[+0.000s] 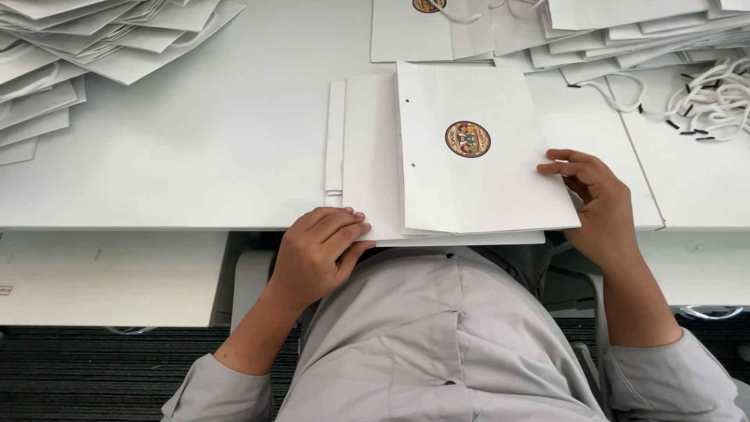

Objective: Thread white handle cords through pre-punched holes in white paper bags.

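A flat white paper bag (484, 156) with a round brown sticker (468, 139) lies on top of a small stack of similar flat bags (367, 156) at the near edge of the white table (195, 156). My left hand (316, 254) rests at the stack's near left corner, fingers curled on the bottom edge of the paper. My right hand (598, 203) sits at the top bag's right edge, with its fingertips touching the paper. Neither hand has lifted anything.
A heap of flat white bags (70, 47) fills the far left. More stacked bags (625, 31) and a bag with a sticker (422, 27) lie at the far right. Loose white cord handles (719, 98) are at the right. My grey shirt (437, 336) is below.
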